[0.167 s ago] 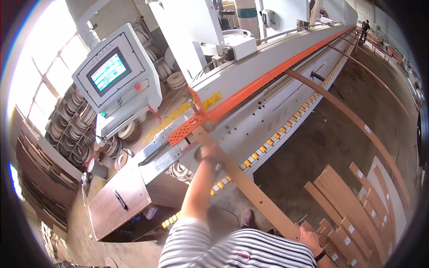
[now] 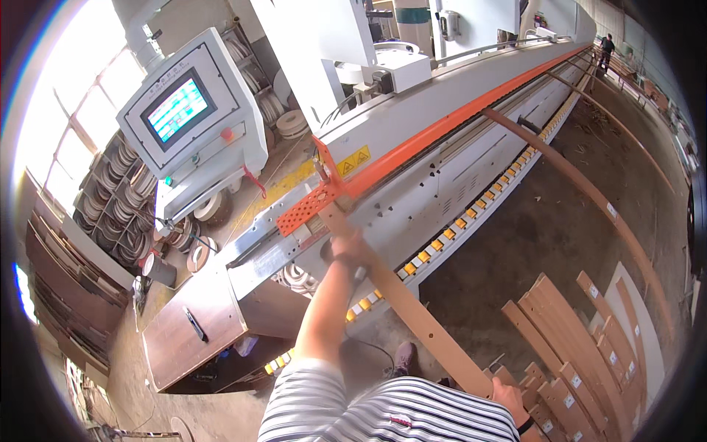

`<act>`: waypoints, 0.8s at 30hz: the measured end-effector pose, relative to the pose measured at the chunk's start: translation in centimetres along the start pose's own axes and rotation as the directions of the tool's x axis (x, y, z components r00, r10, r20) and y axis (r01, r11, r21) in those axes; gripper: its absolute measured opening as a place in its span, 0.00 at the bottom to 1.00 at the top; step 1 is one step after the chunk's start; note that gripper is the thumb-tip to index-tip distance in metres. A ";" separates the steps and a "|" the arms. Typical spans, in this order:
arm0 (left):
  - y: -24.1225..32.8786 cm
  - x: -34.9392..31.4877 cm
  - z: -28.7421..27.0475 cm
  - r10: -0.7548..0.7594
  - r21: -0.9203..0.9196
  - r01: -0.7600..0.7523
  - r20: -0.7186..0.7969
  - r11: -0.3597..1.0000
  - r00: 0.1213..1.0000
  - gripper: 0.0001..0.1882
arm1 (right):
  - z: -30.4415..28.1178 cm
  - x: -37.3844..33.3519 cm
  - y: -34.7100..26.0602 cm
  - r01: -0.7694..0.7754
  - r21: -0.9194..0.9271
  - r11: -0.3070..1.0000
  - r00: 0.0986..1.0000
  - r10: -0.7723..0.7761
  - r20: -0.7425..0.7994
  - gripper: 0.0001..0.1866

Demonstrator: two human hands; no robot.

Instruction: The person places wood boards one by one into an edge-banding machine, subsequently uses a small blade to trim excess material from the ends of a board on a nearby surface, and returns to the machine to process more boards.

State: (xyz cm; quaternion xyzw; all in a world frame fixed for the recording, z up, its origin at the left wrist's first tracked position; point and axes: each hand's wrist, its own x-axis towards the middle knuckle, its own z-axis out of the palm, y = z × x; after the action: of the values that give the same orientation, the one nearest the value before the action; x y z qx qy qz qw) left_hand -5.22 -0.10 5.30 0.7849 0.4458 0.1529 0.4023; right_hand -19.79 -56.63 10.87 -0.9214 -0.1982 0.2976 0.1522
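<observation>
A long narrow brown board [image 2: 420, 317] slants from the machine's orange perforated guard [image 2: 308, 209] down to my right side. Near its far end my left hand [image 2: 349, 250] grips it, the fingers somewhat blurred. My right hand [image 2: 508, 395] is closed around the near end, beside my striped shirt. The board's far tip reaches the edge of the guard at the end of the long grey machine [image 2: 398, 219].
A control panel [image 2: 177, 110] with a lit screen stands at the left. On a brown cabinet top [image 2: 173, 346] lies a black cutter [image 2: 194, 324]. More boards [image 2: 567, 324] stand at the lower right. A person [image 2: 606, 53] is far off.
The view has shifted slightly. Both hands keep their hold on the board, which lies in nearly the same place against the guard.
</observation>
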 end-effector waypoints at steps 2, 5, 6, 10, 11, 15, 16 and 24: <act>1.7 -1.0 -0.2 -0.004 -0.019 0.004 0.003 1.000 1.000 0.48 | 0.1 0.0 0.2 0.005 -0.008 1.000 1.000 -0.005 -0.003 0.16; 3.5 -2.1 -0.7 -0.010 0.112 0.007 0.031 0.994 0.999 0.33 | 0.4 0.2 0.7 0.041 0.003 0.999 0.998 -0.040 -0.048 0.13; 3.4 -2.1 -0.6 -0.011 0.044 0.009 0.044 0.999 0.999 0.42 | 0.5 0.3 0.8 0.067 0.021 0.998 0.994 -0.065 -0.089 0.11; 3.3 -1.1 0.4 -0.022 0.034 0.021 0.025 0.999 0.999 0.50 | 0.0 0.5 1.3 0.086 -0.028 0.996 0.989 -0.089 -0.116 0.11; 2.9 -0.6 0.8 -0.026 0.036 0.025 0.023 0.999 0.999 0.50 | -0.4 0.7 1.3 0.045 -0.022 0.999 0.995 -0.047 -0.084 0.11; 2.0 1.1 2.2 0.022 0.079 -0.021 -0.012 0.997 1.000 0.50 | -2.7 1.6 0.2 0.028 -0.024 0.999 0.997 -0.030 -0.066 0.22; 2.2 1.3 2.6 0.035 0.122 -0.031 -0.035 0.992 0.999 0.50 | -3.0 2.0 0.3 0.029 -0.024 0.999 0.998 -0.031 -0.062 0.22; 6.7 4.2 17.4 0.218 0.186 -0.216 0.007 0.958 0.976 0.42 | -6.4 2.2 3.8 -0.194 0.086 0.977 0.971 0.204 -0.128 0.33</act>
State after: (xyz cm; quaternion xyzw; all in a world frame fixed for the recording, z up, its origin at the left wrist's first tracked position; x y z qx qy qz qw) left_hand 11.41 -7.09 -0.98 0.8621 0.3720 0.1592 0.3049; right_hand -13.25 -59.98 13.23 -0.9486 -0.0830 0.2551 0.1680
